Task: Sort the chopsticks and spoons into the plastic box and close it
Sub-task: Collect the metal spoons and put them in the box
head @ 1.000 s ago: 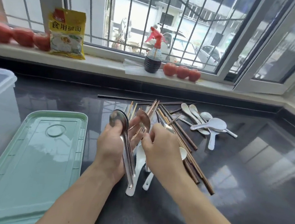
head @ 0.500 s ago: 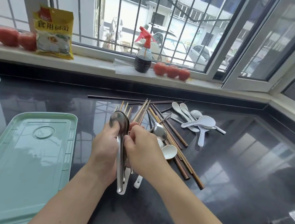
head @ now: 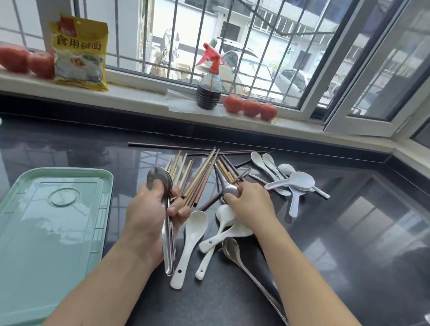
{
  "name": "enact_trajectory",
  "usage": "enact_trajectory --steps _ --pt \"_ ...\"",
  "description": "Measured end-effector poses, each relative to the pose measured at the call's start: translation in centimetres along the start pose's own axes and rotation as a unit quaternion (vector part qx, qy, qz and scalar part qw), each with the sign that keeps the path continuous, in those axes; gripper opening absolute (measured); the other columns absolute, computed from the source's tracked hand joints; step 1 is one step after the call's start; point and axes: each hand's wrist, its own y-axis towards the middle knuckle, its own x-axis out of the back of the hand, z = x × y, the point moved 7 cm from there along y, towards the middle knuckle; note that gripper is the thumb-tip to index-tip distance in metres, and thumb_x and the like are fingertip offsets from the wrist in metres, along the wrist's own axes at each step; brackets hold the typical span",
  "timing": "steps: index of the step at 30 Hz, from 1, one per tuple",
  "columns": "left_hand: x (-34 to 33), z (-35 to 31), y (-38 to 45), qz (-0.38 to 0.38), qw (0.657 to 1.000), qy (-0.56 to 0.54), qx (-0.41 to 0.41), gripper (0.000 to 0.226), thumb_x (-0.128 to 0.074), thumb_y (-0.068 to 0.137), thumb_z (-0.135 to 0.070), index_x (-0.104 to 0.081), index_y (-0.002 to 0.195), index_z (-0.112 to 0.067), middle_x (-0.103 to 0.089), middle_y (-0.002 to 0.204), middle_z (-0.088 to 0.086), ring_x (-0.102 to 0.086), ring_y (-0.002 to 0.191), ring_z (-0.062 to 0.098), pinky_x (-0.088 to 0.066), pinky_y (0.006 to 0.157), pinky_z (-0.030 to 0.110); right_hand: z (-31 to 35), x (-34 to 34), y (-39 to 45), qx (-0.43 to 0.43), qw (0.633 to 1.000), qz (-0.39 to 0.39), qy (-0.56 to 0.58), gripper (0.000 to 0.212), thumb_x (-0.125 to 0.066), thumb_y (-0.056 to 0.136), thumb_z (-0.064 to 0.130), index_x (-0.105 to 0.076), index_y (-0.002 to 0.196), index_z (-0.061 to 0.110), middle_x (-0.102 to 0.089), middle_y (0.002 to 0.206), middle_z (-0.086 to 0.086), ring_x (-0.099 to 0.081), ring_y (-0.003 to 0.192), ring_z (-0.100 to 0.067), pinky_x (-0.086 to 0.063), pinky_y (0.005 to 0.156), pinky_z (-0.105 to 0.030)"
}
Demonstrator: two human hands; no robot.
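Left hand (head: 150,215) grips metal spoons (head: 165,210); right hand (head: 253,204) pinches steel spoon (head: 229,189)

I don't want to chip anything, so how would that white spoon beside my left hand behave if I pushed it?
The white spoon looks glazed and rigid on the glossy counter, so it would probably slide easily. It seems ceramic, likely chippable against other spoons.

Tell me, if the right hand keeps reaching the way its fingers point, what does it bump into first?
The right hand points up-left at a metal spoon, which its fingertips seem to touch already. Past that lie the chopsticks. Depth is hard to judge.
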Motion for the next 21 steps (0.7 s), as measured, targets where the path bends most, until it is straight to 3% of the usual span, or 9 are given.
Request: enact_trajectory --steps 3,6,8,12,16,19,21 --pt "0.1 0.2 -0.1 0.011 0.999 0.029 0.035 0.019 -0.033 0.113 -0.026 -0.046 0.107 -0.014 -0.05 0.079 0.005 -0.032 0.051 0.01 -0.036 0.041 0.022 -0.4 1.4 -0.3 -0.008 0.988 -0.031 0.153 0.023 -0.066 0.093 0.03 -0.069 0.085 0.009 -0.071 0.088 -0.011 -0.065 0.088 -0.024 -0.047 0.073 -0.035" --pt "-0.4 1.1 -0.5 0.039 0.993 0.042 0.101 0.018 -0.036 0.112 -0.024 -0.048 0.111 -0.011 -0.05 0.081 0.009 -0.033 0.051 0.01 -0.036 0.04 0.02 0.6 4.0 -2.0 0.044 0.903 -0.02 0.428 0.008 -0.071 0.094 0.018 -0.077 0.093 0.013 -0.078 0.093 -0.006 -0.071 0.093 -0.02 -0.051 0.083 -0.031" --pt "-0.8 1.9 -1.0 0.06 0.984 0.055 0.156 0.017 -0.039 0.111 -0.021 -0.048 0.108 -0.008 -0.05 0.084 0.011 -0.034 0.051 0.011 -0.035 0.038 0.019 2.3 5.8 -3.8 0.142 0.848 -0.032 0.51 0.009 -0.073 0.091 0.009 -0.078 0.098 0.009 -0.077 0.101 -0.01 -0.071 0.103 -0.027 -0.054 0.094 -0.038" --pt "-1.4 2.9 -2.1 0.129 0.958 0.093 0.238 0.015 -0.048 0.104 -0.023 -0.05 0.104 -0.008 -0.05 0.078 0.009 -0.031 0.053 0.01 -0.029 0.037 0.016 4.8 6.8 -8.0 0.36 0.845 -0.111 0.38 0.015 -0.073 0.085 -0.01 -0.079 0.09 0.004 -0.07 0.099 -0.011 -0.068 0.096 -0.027 -0.058 0.083 -0.042" --pt "-2.0 3.7 -2.8 0.218 0.927 0.102 0.288 0.042 -0.045 0.104 -0.049 -0.059 0.119 -0.012 -0.042 0.08 0.004 -0.023 0.062 0.011 -0.033 0.041 0.02 6.0 5.3 -10.0 0.521 0.819 -0.169 0.169 0.021 -0.074 0.084 -0.012 -0.081 0.091 0.006 -0.071 0.102 -0.008 -0.066 0.096 -0.028 -0.054 0.077 -0.042" --pt "-2.2 3.8 -2.9 0.228 0.924 0.127 0.28 0.048 -0.036 0.107 -0.055 -0.06 0.125 -0.018 -0.046 0.08 0.005 -0.032 0.059 0.014 -0.035 0.043 0.021 6.5 4.7 -10.0 0.562 0.804 -0.173 0.085 0.027 -0.072 0.084 -0.015 -0.082 0.092 0.009 -0.073 0.104 -0.004 -0.062 0.102 -0.028 -0.052 0.084 -0.038" --pt "-2.3 3.6 -2.9 0.216 0.93 0.134 0.265 0.041 -0.037 0.109 -0.046 -0.058 0.125 -0.015 -0.05 0.08 0.006 -0.034 0.059 0.015 -0.034 0.043 0.021 6.5 4.6 -9.5 0.56 0.807 -0.175 0.065 0.031 -0.07 0.085 -0.015 -0.083 0.093 0.013 -0.074 0.107 0.0 -0.059 0.106 -0.028 -0.05 0.088 -0.037"
